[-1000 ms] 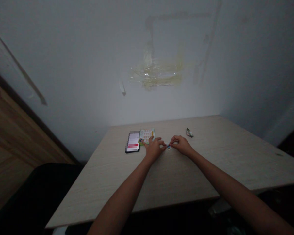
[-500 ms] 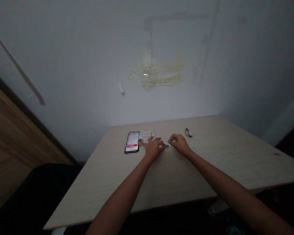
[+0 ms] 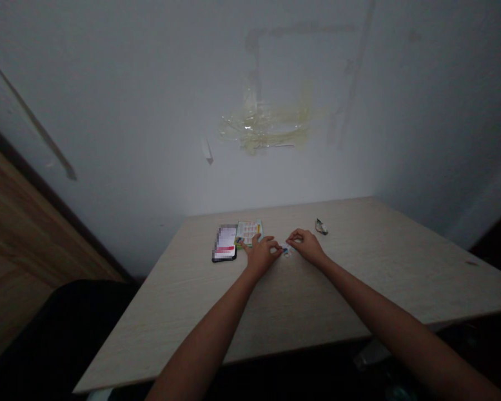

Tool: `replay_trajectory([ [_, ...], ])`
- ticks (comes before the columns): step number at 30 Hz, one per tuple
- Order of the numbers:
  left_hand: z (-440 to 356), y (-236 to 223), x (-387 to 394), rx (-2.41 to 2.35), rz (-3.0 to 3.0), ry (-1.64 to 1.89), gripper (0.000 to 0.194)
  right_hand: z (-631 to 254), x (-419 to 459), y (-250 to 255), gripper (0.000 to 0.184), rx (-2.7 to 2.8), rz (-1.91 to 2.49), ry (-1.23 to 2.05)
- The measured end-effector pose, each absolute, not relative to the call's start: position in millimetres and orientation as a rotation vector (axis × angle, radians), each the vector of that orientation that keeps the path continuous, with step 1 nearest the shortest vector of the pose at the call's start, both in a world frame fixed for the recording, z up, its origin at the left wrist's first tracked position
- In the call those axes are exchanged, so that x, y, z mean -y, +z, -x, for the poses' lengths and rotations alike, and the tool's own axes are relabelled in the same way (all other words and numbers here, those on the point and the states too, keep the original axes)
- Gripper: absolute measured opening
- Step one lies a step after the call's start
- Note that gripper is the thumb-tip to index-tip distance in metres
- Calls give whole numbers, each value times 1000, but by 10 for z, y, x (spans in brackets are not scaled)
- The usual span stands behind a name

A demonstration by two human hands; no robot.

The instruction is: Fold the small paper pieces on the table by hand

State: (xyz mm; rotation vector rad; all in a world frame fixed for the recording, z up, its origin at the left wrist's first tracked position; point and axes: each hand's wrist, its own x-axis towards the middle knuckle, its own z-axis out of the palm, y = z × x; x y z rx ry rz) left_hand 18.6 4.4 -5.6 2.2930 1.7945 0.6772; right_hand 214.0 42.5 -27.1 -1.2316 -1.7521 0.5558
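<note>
Close to the table's middle, a small blue and white piece (image 3: 285, 251) lies between my two hands, too small to make out its kind. My left hand (image 3: 261, 254) pinches at its left edge with thumb and forefinger, the other fingers spread toward a printed leaflet (image 3: 249, 230). From the right, my right hand (image 3: 308, 246) has thumb and forefinger pressed together just above the piece. Whatever those right fingertips hold, if anything, cannot be seen.
A phone (image 3: 225, 245) with a lit screen lies left of the leaflet. Behind my right hand is a crumpled wrapper (image 3: 321, 226). The pale table (image 3: 183, 312) meets a wall (image 3: 150, 111) with old tape on it. A dark chair (image 3: 87, 312) stands at the left.
My right hand has shifted slightly up and left, its fingertips lifting off the blue part of the piece. My left hand stays in place. The view has shifted slightly.
</note>
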Motion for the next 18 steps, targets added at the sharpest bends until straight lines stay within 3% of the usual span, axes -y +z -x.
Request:
replay_trajectory([
  [18,-189,-69,-53,-1805,-2305,642,18,-2124,-316,-221,20,1969,1316,354],
])
